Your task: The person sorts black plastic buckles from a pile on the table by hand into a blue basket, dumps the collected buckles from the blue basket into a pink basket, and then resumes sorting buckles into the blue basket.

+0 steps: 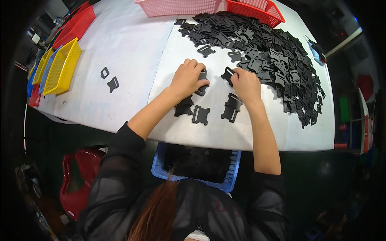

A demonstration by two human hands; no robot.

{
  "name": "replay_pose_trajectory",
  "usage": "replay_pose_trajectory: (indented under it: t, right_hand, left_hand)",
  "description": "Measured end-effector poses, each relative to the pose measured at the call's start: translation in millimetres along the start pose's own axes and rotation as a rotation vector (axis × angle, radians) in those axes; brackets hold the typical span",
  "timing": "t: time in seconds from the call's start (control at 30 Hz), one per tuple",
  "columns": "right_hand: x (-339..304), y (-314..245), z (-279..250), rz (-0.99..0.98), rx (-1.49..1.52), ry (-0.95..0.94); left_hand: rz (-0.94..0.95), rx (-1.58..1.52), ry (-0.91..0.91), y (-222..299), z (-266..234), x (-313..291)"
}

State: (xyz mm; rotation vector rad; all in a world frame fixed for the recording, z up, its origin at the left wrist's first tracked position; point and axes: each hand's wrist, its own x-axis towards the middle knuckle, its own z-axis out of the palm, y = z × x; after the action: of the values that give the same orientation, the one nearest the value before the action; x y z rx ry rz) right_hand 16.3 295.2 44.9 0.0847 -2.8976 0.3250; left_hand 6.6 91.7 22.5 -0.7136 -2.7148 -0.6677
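Observation:
My left hand (185, 79) is closed around a black plastic buckle piece (202, 87) with a slot at its end, close to the table surface. Pinched at the fingertips of my right hand (247, 85) is another black slotted piece, a buckle part (227, 74). Nearer to me lie a single buckle piece (200, 115), two overlapping pieces (231, 107) below my right hand, and a dark cluster of pieces (184, 107) partly under my left wrist. Fingers hide part of both held pieces.
A large heap of black buckle pieces (277, 60) spreads over the table's right side. Pink (181, 7) and red baskets (257, 12) stand behind it. A yellow basket (64, 66) is at left, near two loose pieces (113, 84). Below the front edge sits a blue basket (161, 172) holding black parts.

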Motion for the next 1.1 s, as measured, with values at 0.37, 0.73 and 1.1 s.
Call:
replay_pose_trajectory:
  t: [0.37,0.73,1.1]
  right_hand:
    - [83.8,-18.2,74.6,-0.510,0.040,0.088]
    - [50.0,-21.2,43.8,-0.646,0.045,0.088]
    - [59.5,-20.8,27.0,-0.414,0.152,0.071]
  left_hand:
    - [-0.320,0.137,0.199,-49.2,-35.4,-19.6]
    - [-0.065,0.142,-0.034,-35.4,-13.4,-11.2]
    - [-0.032,-0.143,0.000,5.1,-38.8,-90.0]
